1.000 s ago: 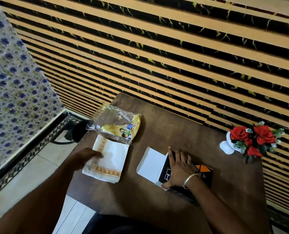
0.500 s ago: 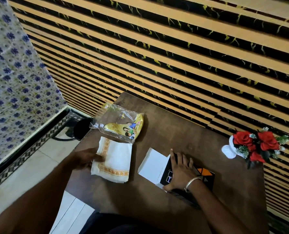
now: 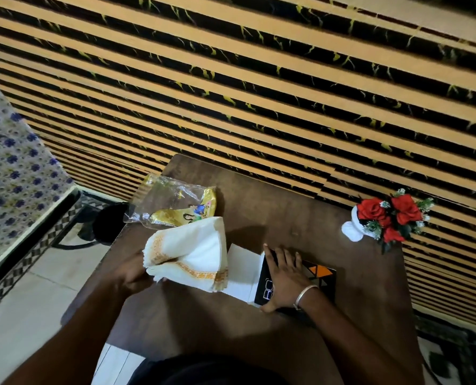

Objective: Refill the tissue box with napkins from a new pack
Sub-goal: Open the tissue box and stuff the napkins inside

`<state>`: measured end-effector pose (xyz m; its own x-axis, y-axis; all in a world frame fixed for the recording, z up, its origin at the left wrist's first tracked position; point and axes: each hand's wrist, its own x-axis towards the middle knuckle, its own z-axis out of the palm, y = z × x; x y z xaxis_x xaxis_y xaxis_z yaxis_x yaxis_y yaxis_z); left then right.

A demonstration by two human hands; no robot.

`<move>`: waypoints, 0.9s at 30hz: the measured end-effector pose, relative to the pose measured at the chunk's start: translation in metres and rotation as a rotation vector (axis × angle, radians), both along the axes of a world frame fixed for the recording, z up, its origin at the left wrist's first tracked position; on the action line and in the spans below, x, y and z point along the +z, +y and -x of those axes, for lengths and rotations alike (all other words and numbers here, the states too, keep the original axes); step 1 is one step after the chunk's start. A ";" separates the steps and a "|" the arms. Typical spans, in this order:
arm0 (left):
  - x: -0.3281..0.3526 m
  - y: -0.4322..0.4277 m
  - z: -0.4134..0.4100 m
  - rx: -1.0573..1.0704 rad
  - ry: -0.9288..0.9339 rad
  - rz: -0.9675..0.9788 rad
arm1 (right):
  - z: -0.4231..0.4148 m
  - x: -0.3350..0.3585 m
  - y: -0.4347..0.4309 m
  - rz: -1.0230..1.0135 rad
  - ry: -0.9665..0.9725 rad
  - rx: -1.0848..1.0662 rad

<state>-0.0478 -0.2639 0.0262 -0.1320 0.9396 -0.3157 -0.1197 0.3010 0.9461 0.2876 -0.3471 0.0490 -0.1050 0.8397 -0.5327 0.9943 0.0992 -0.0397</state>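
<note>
Our left hand is clenched, forearm extended forward; our right hand lies flat, palm down, fingers spread.

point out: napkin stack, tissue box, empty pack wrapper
napkin stack [image 3: 195, 251], head view, on the white middle of the stack.
tissue box [image 3: 318, 272], head view, on its orange-patterned top.
empty pack wrapper [image 3: 175, 202], head view, on the clear plastic.

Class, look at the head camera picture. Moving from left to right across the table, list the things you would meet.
Empty plastic wrapper → stack of napkins held by the left hand → right hand pressing on the black tissue box → red flowers in a white vase.
</note>
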 end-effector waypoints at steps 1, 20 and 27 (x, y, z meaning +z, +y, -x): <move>0.006 -0.005 -0.005 -0.316 0.034 -0.162 | 0.000 0.001 -0.002 -0.004 0.010 -0.002; -0.065 -0.020 -0.054 -1.102 0.360 -0.594 | -0.005 0.018 -0.038 -0.197 0.155 -0.153; -0.054 -0.028 -0.069 -1.006 0.219 -0.201 | 0.007 0.018 -0.037 -0.201 0.148 -0.123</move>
